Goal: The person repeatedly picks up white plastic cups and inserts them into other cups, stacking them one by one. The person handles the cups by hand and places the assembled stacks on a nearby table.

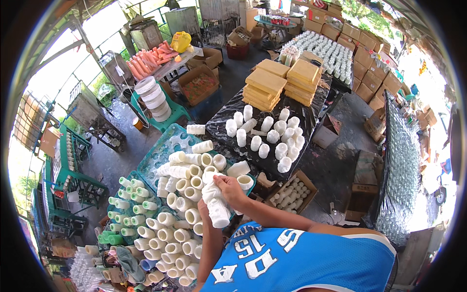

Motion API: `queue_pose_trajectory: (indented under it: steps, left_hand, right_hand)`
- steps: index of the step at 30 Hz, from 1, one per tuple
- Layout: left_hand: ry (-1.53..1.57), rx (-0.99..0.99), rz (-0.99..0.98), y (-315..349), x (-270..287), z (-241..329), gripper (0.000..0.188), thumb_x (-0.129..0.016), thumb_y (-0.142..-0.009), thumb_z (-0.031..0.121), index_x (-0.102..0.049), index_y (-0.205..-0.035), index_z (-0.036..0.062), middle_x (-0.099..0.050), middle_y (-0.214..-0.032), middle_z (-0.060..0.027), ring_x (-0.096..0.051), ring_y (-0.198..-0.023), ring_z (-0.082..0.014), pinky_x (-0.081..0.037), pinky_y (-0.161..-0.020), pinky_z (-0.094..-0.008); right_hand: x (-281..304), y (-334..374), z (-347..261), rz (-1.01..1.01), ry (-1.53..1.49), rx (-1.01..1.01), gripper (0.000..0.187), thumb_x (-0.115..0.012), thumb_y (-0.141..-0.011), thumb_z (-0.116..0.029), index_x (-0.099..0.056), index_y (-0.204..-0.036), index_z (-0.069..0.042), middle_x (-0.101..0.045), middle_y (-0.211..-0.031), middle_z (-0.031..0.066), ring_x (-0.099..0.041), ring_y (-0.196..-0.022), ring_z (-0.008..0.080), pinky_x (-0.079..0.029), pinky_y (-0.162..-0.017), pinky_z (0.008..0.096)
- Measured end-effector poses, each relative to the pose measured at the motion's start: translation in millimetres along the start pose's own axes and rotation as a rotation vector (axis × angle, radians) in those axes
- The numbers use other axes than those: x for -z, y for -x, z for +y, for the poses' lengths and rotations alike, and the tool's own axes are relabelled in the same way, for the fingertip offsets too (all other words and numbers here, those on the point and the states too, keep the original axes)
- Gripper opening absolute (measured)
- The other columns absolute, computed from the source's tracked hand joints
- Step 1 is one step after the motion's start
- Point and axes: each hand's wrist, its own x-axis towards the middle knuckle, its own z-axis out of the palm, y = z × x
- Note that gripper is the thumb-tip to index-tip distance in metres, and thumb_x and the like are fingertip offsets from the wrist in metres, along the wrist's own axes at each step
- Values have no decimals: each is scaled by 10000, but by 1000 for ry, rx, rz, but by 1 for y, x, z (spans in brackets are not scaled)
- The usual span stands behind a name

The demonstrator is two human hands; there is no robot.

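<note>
A white, ridged pillar candle (215, 202) is held slanting in front of my body. My right hand (229, 190) grips its upper part from the right, fingers curled round it. My left hand (205, 211) closes on its lower left side, with some fingers hidden behind it. A hollow cream cylinder (210, 169) sits right by the candle's top; I cannot tell whether the two are joined. Many similar hollow cream cylinders (166, 234) crowd the table below and left of my hands. Short white ridged candles (266, 124) stand and lie on the black plastic sheet (228, 117) ahead.
Yellowish slabs (262, 82) are stacked at the far end of the black sheet. Green cylinders (137, 198) stand at the left on a teal tray (168, 134). An open carton (296, 194) of white pieces sits right of my hands. Glass jars (321, 51) fill a far table.
</note>
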Motion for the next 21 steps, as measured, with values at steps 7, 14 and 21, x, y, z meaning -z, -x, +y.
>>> queue_pose_trajectory:
  steps: [7,14,21]
  left_hand:
    - [-153,98,-163,-5,10,-3,274,-555,-1022,165,-690,-1157,-31,-740,-935,-107,-737,-705,-221,-606,-618,-359]
    - [-179,-104,281,-16,-4,-6,486,-386,-1162,341,-536,-1418,-44,-681,-1259,-179,-700,-1117,-267,-585,-967,-434]
    - [-921,-543,401,-31,8,-9,480,-387,-1165,355,-605,-1063,-61,-657,-959,-159,-588,-849,-266,-482,-782,-421]
  right_hand:
    - [25,-7,3,-7,33,-100,363,-612,-1105,-295,-768,-1029,23,-743,-878,29,-657,-726,94,-540,-652,297]
    - [45,-23,20,-147,388,-88,413,-584,-1110,-377,-671,-1273,-8,-714,-1143,74,-681,-1008,134,-567,-753,308]
    - [41,0,50,-259,532,-265,984,-748,-874,-712,-502,-1495,11,-648,-1323,151,-686,-1084,211,-575,-864,330]
